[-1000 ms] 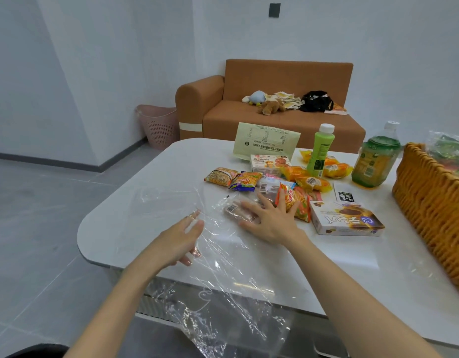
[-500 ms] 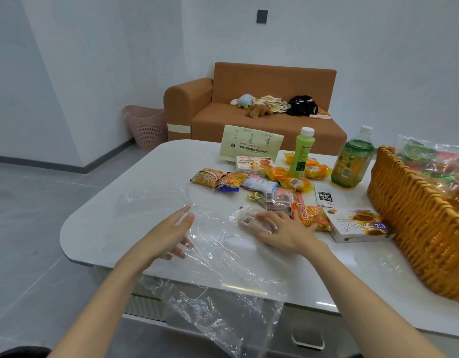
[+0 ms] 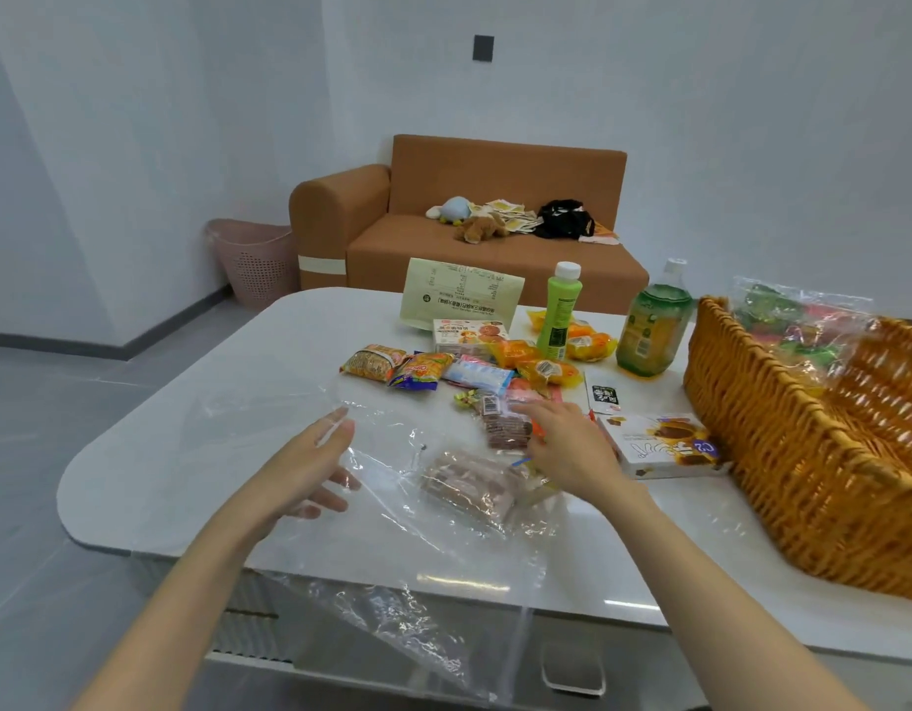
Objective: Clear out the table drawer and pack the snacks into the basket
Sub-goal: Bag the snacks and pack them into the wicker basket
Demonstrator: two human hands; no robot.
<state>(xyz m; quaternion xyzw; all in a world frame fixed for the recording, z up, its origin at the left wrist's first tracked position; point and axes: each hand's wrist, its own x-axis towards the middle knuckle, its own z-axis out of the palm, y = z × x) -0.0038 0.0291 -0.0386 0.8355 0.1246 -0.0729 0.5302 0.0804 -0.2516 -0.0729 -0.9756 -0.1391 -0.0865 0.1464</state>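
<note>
Clear plastic film (image 3: 392,510) is spread over the near part of the white table (image 3: 187,454) and spills over the edge at 6 o'clock. The left hand (image 3: 310,469) is at the film's 9 o'clock side. Its fingers are loose and mostly straight, touching the plastic without really gripping anything.

The right hand (image 3: 567,449) is up at about 1 o'clock of the film. Its fingers are stretched out flat onto a brown wafer packet (image 3: 502,433), so no grip there either. Between the hands lies a see-through pack of pinkish-brown bars (image 3: 469,484). Can't tell if it's inside the film or just on it.

The snack pile (image 3: 423,372) sits at 12 o'clock from the hands, mid-table. A flat sunflower box (image 3: 659,443) is just at 3 o'clock of the right hand.

The wicker basket (image 3: 802,479) takes up the table's 3 o'clock side, with a crinkly bag (image 3: 802,315) poking up at its far end. A green bottle (image 3: 564,310) and a tea bottle (image 3: 654,331) stand upright at around 1 o'clock.
</note>
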